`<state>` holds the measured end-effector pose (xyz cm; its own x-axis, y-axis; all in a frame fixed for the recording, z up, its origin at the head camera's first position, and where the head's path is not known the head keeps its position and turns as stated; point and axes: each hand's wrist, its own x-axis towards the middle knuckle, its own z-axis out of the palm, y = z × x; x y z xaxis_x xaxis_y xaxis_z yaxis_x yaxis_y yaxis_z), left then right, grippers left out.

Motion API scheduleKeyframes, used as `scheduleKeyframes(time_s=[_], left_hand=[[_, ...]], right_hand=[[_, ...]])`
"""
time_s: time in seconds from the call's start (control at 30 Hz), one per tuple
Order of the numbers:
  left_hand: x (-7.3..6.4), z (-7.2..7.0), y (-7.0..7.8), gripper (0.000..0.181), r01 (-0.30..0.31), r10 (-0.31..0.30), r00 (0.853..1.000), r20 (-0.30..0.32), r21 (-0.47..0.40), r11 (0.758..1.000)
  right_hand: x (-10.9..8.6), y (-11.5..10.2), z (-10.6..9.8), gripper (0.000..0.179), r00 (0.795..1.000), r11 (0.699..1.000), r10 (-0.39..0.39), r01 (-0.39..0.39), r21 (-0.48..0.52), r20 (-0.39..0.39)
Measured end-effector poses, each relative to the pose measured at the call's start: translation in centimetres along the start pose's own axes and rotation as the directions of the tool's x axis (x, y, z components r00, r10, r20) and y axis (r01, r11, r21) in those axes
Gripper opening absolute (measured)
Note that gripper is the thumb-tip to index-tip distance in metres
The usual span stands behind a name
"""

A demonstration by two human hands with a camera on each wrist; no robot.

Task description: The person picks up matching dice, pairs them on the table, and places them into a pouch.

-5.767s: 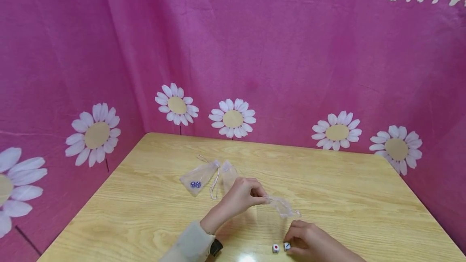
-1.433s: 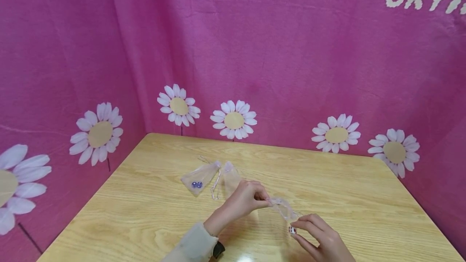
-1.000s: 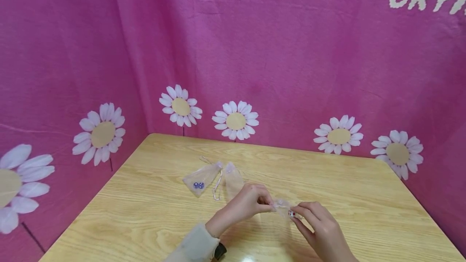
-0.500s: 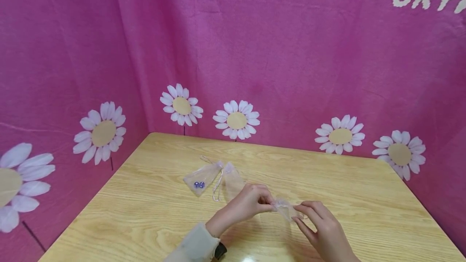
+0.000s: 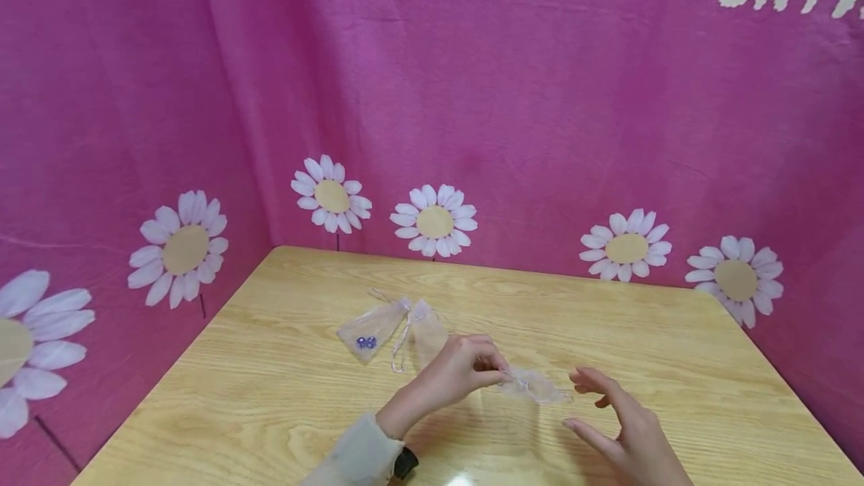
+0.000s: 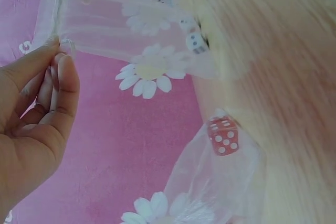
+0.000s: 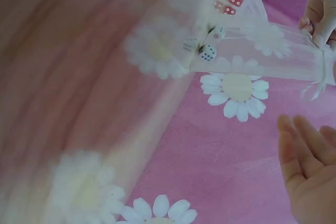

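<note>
In the head view my left hand [image 5: 455, 373] pinches the mouth edge of a sheer organza drawstring bag [image 5: 536, 387], which hangs down toward the tabletop. Two white dice [image 6: 195, 43] lie inside it at the bottom, as the left wrist view shows. To the right of the bag's mouth, my right hand [image 5: 628, 426] is apart from it, fingers and thumb spread, nothing between them. The right wrist view gives the same bag [image 7: 252, 53], the left hand [image 7: 323, 14] gripping its rim by the drawstring, and the right hand [image 7: 310, 166] below.
Farther left on the wooden table [image 5: 270, 396] lies a sheer bag [image 5: 385, 325] with blue dice [image 5: 366, 342]. Beside it is another sheer bag [image 5: 425, 328], partly behind the left hand; red dice [image 6: 224, 136] show in a bag in the wrist views. A pink daisy-print cloth [image 5: 526, 111] hangs behind.
Earlier, two white dice lay on the table by my right hand. That hand lifted dice to the bag's mouth, released them inside, and has drawn back right, opening. The left hand kept its pinch.
</note>
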<state>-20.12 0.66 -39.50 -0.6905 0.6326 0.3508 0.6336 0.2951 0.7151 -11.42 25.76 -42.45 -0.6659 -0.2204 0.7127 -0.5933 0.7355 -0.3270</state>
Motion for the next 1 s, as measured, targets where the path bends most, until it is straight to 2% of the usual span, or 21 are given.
scheduleKeyframes(time_s=[0.1,0.23,0.27,0.33,0.43,0.53,0.6,0.7,0.8,0.87,1.0], left_hand=[[-0.1,-0.1,0.1,0.006,-0.015,0.015,1.0,0.005,-0.002,1.0],[-0.1,-0.3,0.3,0.007,-0.012,0.012,1.0,0.022,0.0,1.0],[-0.2,-0.4,0.3,0.007,-0.004,0.004,1.0,0.03,-0.002,1.0],[-0.2,-0.8,0.5,0.009,0.015,-0.015,0.998,0.054,0.0,1.0],[-0.4,-1.7,0.7,0.03,0.053,-0.056,0.995,0.085,0.033,0.998],[-0.6,-2.8,1.0,0.058,0.104,-0.11,0.99,0.092,0.066,0.992],[-0.7,-3.4,1.1,0.065,0.145,-0.152,0.985,0.084,0.079,0.986],[-0.7,-3.8,0.9,0.059,0.186,-0.194,0.977,0.086,0.085,0.979],[-0.6,-3.4,0.5,0.044,0.195,-0.205,0.975,0.09,0.108,0.975],[-0.5,-3.0,0.2,0.033,0.172,-0.183,0.98,0.075,0.13,0.976],[-0.3,-2.1,-0.3,0.016,0.13,-0.134,0.991,0.026,0.12,0.984]], right_hand=[[0.1,0.0,0.1,0.067,0.998,0.998,-0.066,0.066,-0.016,0.011],[0.5,-0.2,0.2,0.022,0.989,0.989,-0.147,0.147,-0.009,0.003],[0.7,-0.3,0.2,0.018,0.987,0.987,-0.161,0.161,-0.003,-0.007],[1.0,-0.4,0.2,0.029,0.984,0.984,-0.176,0.176,0.011,-0.014],[1.4,-0.6,0.2,0.032,0.984,0.984,-0.177,0.177,0.024,-0.017],[1.6,-0.6,0.2,0.014,0.987,0.986,-0.16,0.16,0.039,-0.011],[1.7,-0.5,0.3,0.002,0.989,0.988,-0.148,0.148,0.041,-0.016],[1.8,-0.4,0.4,0.015,0.992,0.992,-0.122,0.123,0.036,-0.029],[2.0,-0.4,0.5,0.025,0.994,0.994,-0.1,0.102,0.034,-0.042],[2.2,-0.4,0.7,0.031,0.993,0.993,-0.104,0.106,0.041,-0.054],[2.5,-0.4,1.1,0.034,0.993,0.993,-0.106,0.109,0.047,-0.06]])
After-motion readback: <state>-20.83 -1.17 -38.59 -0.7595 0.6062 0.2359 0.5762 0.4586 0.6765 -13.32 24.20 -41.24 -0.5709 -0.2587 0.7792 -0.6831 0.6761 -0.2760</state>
